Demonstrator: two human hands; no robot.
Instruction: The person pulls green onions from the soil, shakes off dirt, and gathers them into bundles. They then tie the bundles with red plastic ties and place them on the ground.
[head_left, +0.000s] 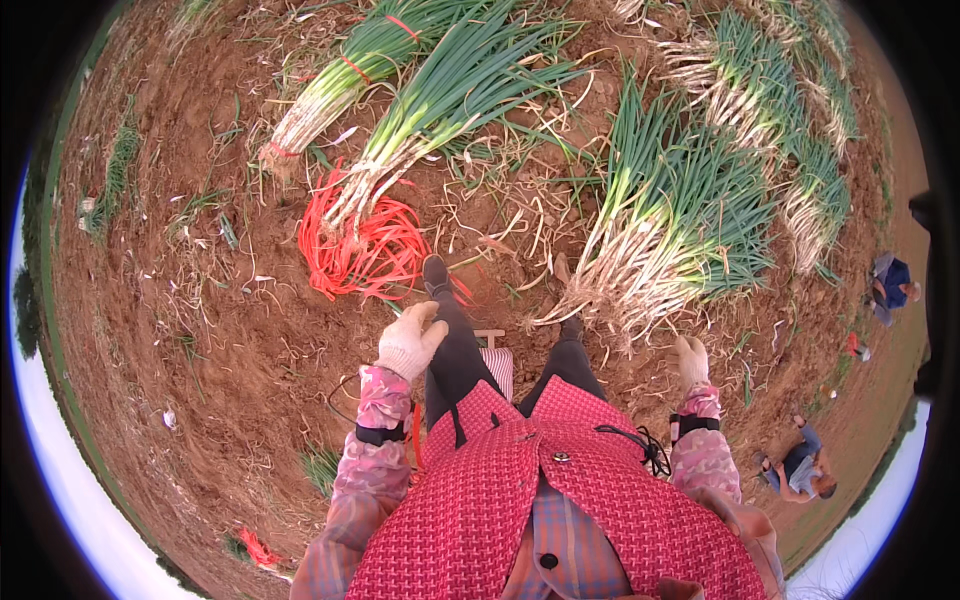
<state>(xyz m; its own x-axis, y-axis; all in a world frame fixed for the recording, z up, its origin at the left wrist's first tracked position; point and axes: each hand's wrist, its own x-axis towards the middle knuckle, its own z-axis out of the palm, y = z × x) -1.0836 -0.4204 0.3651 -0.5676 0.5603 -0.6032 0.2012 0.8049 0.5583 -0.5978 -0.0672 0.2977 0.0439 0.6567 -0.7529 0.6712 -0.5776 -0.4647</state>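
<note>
My left hand (411, 342), in a cream knit glove, hangs beside my left leg with thumb and fingers apart. Nothing shows in it. Just beyond it lies a tangle of red plastic strapping (367, 259), with the roots of a loose bunch of green onions (442, 112) resting on top. My right hand (691, 360), gloved alike, is low on the right with its fingers pointing down, their tips partly hidden. Nearest to it is a large loose heap of green onions (675, 217), with white stalks and dirty roots towards me.
A bundle of green onions (322, 101) tied with red bands lies at upper left. More onion heaps (757, 97) line the upper right. A small stool (497, 367) with a striped cover is between my legs. Two people (799, 465) (892, 289) sit in the field at right.
</note>
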